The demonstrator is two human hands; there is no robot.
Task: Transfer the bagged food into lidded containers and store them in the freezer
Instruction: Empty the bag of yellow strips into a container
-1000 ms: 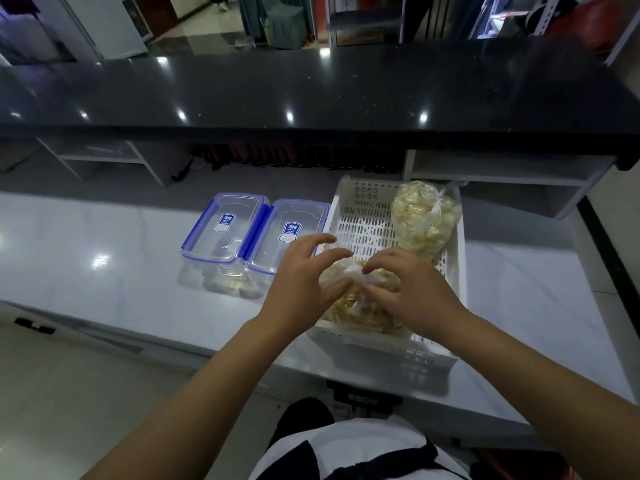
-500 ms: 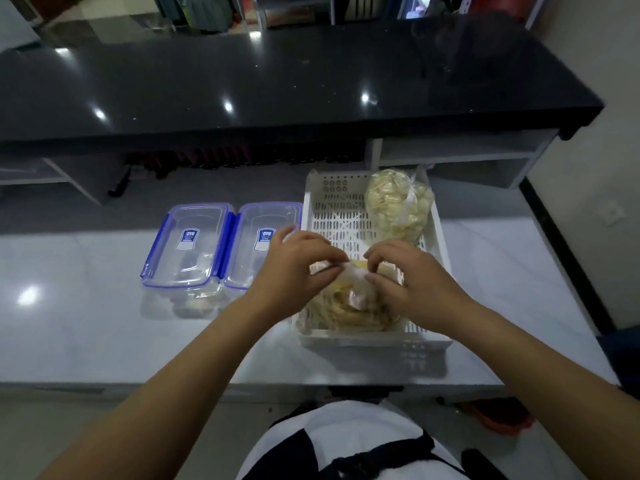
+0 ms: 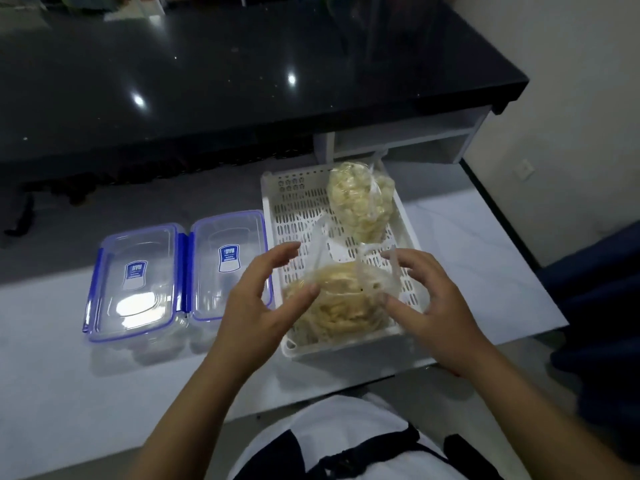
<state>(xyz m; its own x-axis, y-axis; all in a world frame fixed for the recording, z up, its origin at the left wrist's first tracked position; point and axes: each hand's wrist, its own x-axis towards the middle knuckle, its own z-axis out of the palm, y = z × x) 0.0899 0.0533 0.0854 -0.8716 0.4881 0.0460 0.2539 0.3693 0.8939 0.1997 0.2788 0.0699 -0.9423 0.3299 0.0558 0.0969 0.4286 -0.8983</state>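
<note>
A white slotted basket (image 3: 267, 206) on the white table holds two clear bags of pale yellow food. The far bag (image 3: 360, 206) is knotted at its top. The near bag (image 3: 339, 306) lies at the basket's front with its loose handle strips standing up. My left hand (image 3: 259, 303) hovers at its left side, fingers spread, thumb tip touching the plastic. My right hand (image 3: 429, 299) is at its right side with fingers loosely curved; one handle strip runs across them. Two clear lidded containers with blue clips stand side by side to the left: one (image 3: 135, 278) farther left, one (image 3: 230, 265) beside the basket.
A raised black counter (image 3: 242, 81) runs along the back, with a white open shelf (image 3: 398, 140) under its right end. The white table (image 3: 86, 393) ends just below my hands. A dark blue object (image 3: 602, 306) sits at the right edge.
My hands were pinched together on the near bag's knot. They have drawn apart to either side, and the bag's handle strips now stand loose. The camera has tilted down and right.
</note>
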